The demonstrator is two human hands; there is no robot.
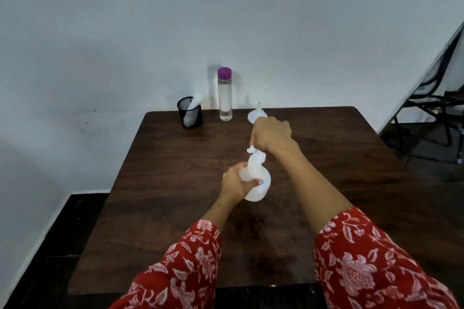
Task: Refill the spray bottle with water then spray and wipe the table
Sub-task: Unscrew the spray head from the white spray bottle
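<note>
Black mesh cup (190,115) holding a white cloth (192,105), purple-capped water bottle (225,94), left hand (235,181) wrapped round the white spray bottle (256,180) mid-table (150,183), right hand (272,136) gripping its spray head, white funnel (256,114) behind, no legible writing.

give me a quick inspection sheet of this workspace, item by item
surface: dark wooden table, set against a white wall
job's things: white spray bottle held over mid-table; clear water bottle with purple cap, upright at the far edge; white funnel beside it, spout up; white cloth in a black mesh cup
clutter: nothing seen
grippers: left hand grips the spray bottle's body; right hand grips its spray head
cables: nothing seen
surroundings: dark floor; black metal frame at far right, what it is cannot be told
</note>
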